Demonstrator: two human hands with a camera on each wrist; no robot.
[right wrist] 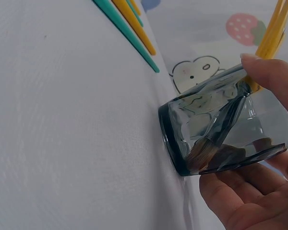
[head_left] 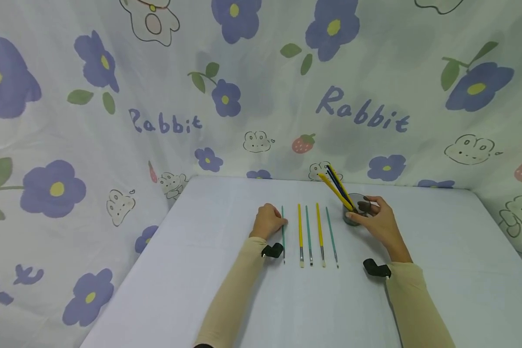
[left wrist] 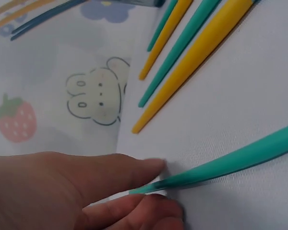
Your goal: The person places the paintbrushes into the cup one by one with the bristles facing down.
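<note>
Brushes lie in a row on the table, handles to 12 o'clock, bristles to 6, spaced, it seems, so none touches another. At the row's 10 o'clock, the left hand pinches the leftmost brush near its handle tip. At 2, the right hand grips the glass, probably steadying it against the bundle leaning toward 11.

"Rabbit" — printed twice in purple — on the backdrop.
</note>
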